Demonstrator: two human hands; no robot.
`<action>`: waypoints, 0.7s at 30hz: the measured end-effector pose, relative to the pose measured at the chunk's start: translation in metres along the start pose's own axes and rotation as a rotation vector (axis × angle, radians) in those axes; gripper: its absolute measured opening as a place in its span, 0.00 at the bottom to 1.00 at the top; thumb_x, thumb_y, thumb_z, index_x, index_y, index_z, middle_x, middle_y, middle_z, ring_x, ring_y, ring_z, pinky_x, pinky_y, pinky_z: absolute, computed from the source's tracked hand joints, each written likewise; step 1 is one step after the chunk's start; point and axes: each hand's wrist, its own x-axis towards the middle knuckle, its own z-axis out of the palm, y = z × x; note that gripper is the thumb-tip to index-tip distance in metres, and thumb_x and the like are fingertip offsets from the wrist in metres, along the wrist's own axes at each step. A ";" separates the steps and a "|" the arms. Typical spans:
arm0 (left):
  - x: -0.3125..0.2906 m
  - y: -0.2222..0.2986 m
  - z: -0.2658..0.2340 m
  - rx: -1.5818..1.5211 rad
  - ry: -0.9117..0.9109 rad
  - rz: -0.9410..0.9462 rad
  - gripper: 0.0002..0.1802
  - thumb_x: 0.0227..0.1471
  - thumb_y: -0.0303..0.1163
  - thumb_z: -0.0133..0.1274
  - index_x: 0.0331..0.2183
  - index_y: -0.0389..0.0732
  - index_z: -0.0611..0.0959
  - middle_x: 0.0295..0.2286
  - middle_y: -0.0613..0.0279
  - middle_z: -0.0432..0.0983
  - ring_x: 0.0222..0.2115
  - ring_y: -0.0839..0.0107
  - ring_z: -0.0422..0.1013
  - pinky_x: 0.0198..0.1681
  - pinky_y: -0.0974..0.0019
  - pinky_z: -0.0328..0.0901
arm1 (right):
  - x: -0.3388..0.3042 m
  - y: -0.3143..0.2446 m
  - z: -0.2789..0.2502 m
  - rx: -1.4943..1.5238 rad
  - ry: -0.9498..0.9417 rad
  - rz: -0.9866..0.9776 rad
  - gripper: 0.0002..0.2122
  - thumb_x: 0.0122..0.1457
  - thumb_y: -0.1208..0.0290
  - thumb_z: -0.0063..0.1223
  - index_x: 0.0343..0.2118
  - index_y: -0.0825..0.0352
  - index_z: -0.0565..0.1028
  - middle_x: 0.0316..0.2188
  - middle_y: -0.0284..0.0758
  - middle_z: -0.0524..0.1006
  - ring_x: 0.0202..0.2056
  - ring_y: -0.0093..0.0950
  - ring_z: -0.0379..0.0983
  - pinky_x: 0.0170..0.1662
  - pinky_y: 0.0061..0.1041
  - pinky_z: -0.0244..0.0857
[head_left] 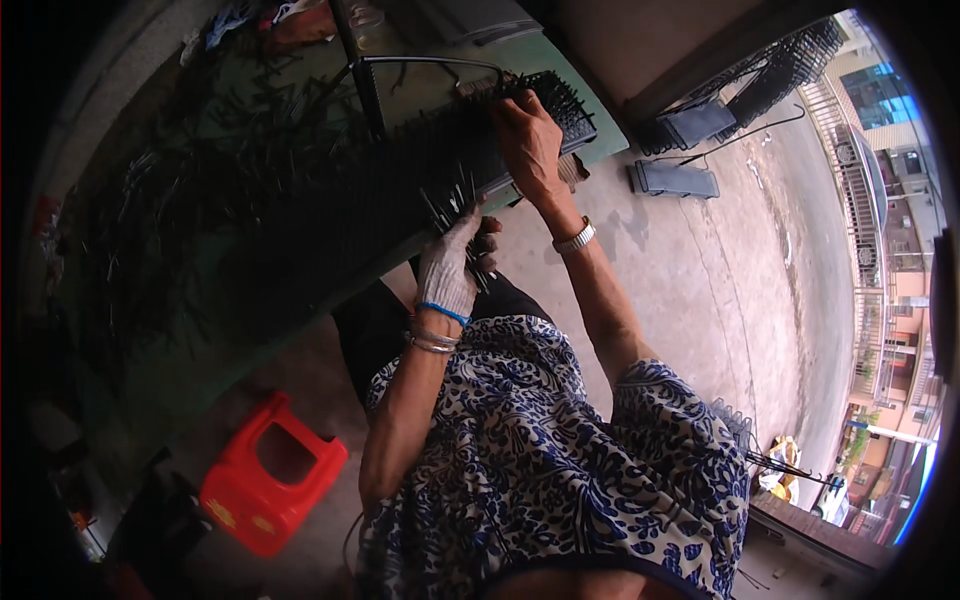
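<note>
A worn white glove covers my left hand (450, 265), with some fingertips showing. It is closed around a bunch of thin black sticks (448, 207), whose ends poke out above and below the grip. My bare right hand (530, 140) is pinched at the far right end of a long dark tray (588, 138). Small black pieces (565, 98) stand densely along this end, right beside my fingers. Whatever sits between those fingertips is hidden. The tray lies on a green tabletop (612, 122), and its left part is lost in shadow.
Many loose black sticks (150, 190) lie heaped across the table's left side. A black metal frame (365, 85) rises behind the tray. On the floor are a red plastic stool (330, 455) at lower left and grey trays (675, 180) at right. Stacked black racks (785, 75) stand beyond.
</note>
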 end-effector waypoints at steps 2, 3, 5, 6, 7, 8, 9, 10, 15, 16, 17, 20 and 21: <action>-0.001 -0.001 0.002 0.007 0.009 -0.010 0.11 0.52 0.38 0.58 0.35 0.42 0.82 0.21 0.64 0.75 0.15 0.81 0.64 0.14 0.78 0.55 | 0.002 0.002 0.002 -0.053 -0.018 -0.004 0.06 0.56 0.69 0.53 0.34 0.60 0.78 0.30 0.36 0.71 0.31 0.37 0.72 0.32 0.33 0.65; -0.001 0.001 0.003 0.015 0.018 -0.010 0.11 0.52 0.39 0.58 0.35 0.42 0.82 0.21 0.64 0.75 0.15 0.81 0.64 0.14 0.78 0.55 | 0.005 0.001 0.003 -0.100 -0.030 -0.015 0.07 0.56 0.68 0.52 0.36 0.60 0.79 0.31 0.36 0.71 0.31 0.37 0.72 0.33 0.33 0.65; -0.002 0.003 0.005 0.013 0.025 -0.015 0.11 0.52 0.39 0.59 0.34 0.42 0.82 0.21 0.64 0.75 0.14 0.81 0.64 0.13 0.78 0.55 | 0.003 -0.002 0.000 -0.061 0.002 0.008 0.07 0.57 0.68 0.52 0.37 0.59 0.79 0.31 0.36 0.72 0.32 0.37 0.72 0.33 0.33 0.66; -0.003 0.002 0.005 0.013 0.030 -0.021 0.11 0.51 0.39 0.60 0.33 0.43 0.82 0.20 0.64 0.75 0.14 0.81 0.63 0.13 0.78 0.55 | 0.001 -0.003 -0.002 -0.023 0.034 0.033 0.08 0.57 0.68 0.52 0.38 0.59 0.79 0.31 0.36 0.72 0.32 0.37 0.72 0.34 0.33 0.66; -0.003 0.002 0.005 0.012 0.031 -0.021 0.11 0.51 0.39 0.60 0.33 0.43 0.82 0.20 0.64 0.75 0.14 0.81 0.63 0.13 0.78 0.55 | 0.001 -0.003 -0.002 -0.022 0.033 0.032 0.08 0.57 0.68 0.52 0.38 0.59 0.79 0.31 0.36 0.72 0.32 0.37 0.72 0.34 0.33 0.66; -0.003 0.001 0.005 0.021 0.031 -0.013 0.11 0.51 0.39 0.60 0.33 0.43 0.82 0.20 0.64 0.75 0.13 0.81 0.64 0.13 0.78 0.55 | 0.000 -0.003 -0.002 -0.013 0.046 0.034 0.08 0.57 0.68 0.52 0.38 0.59 0.79 0.31 0.36 0.72 0.32 0.37 0.72 0.34 0.33 0.66; -0.003 0.001 0.005 0.031 0.030 -0.005 0.11 0.50 0.39 0.61 0.32 0.43 0.82 0.20 0.64 0.75 0.13 0.81 0.64 0.13 0.78 0.55 | 0.000 -0.005 -0.003 -0.006 0.059 0.036 0.08 0.57 0.67 0.52 0.37 0.59 0.79 0.32 0.36 0.72 0.33 0.37 0.72 0.34 0.33 0.66; -0.003 0.001 0.005 0.031 0.030 -0.006 0.11 0.50 0.39 0.61 0.32 0.43 0.82 0.20 0.64 0.75 0.13 0.81 0.64 0.13 0.78 0.55 | -0.001 -0.006 -0.005 -0.007 0.059 0.036 0.08 0.57 0.67 0.52 0.37 0.59 0.79 0.32 0.36 0.72 0.33 0.37 0.72 0.34 0.33 0.66; -0.004 0.003 0.005 0.029 0.041 -0.026 0.11 0.50 0.39 0.61 0.32 0.43 0.82 0.20 0.65 0.75 0.13 0.81 0.64 0.13 0.78 0.55 | -0.001 -0.004 -0.008 0.048 0.090 0.068 0.07 0.56 0.67 0.53 0.37 0.59 0.78 0.31 0.37 0.72 0.32 0.37 0.72 0.34 0.33 0.65; -0.004 0.003 0.005 0.029 0.041 -0.025 0.11 0.50 0.39 0.61 0.32 0.43 0.82 0.20 0.65 0.75 0.13 0.81 0.64 0.13 0.78 0.55 | -0.001 -0.003 -0.007 0.049 0.089 0.067 0.07 0.56 0.67 0.53 0.37 0.59 0.78 0.31 0.37 0.72 0.32 0.37 0.72 0.34 0.33 0.65; -0.005 0.002 0.005 0.019 0.022 -0.015 0.11 0.50 0.39 0.60 0.32 0.43 0.82 0.20 0.65 0.75 0.13 0.81 0.64 0.13 0.78 0.55 | -0.001 -0.002 -0.006 0.056 0.097 0.085 0.06 0.56 0.68 0.53 0.36 0.60 0.77 0.31 0.37 0.72 0.32 0.38 0.71 0.34 0.34 0.65; -0.004 0.002 0.003 0.013 0.001 -0.018 0.11 0.51 0.39 0.60 0.33 0.43 0.82 0.21 0.65 0.75 0.14 0.81 0.64 0.13 0.78 0.55 | -0.001 -0.002 -0.005 0.083 0.102 0.100 0.06 0.56 0.68 0.54 0.35 0.61 0.76 0.30 0.37 0.72 0.32 0.39 0.71 0.33 0.34 0.65; -0.004 0.002 0.004 0.020 0.000 -0.030 0.11 0.51 0.39 0.60 0.34 0.43 0.82 0.21 0.65 0.76 0.14 0.81 0.64 0.13 0.78 0.55 | -0.001 -0.003 -0.006 0.105 0.101 0.099 0.06 0.56 0.68 0.54 0.34 0.62 0.75 0.30 0.38 0.71 0.32 0.39 0.71 0.33 0.35 0.65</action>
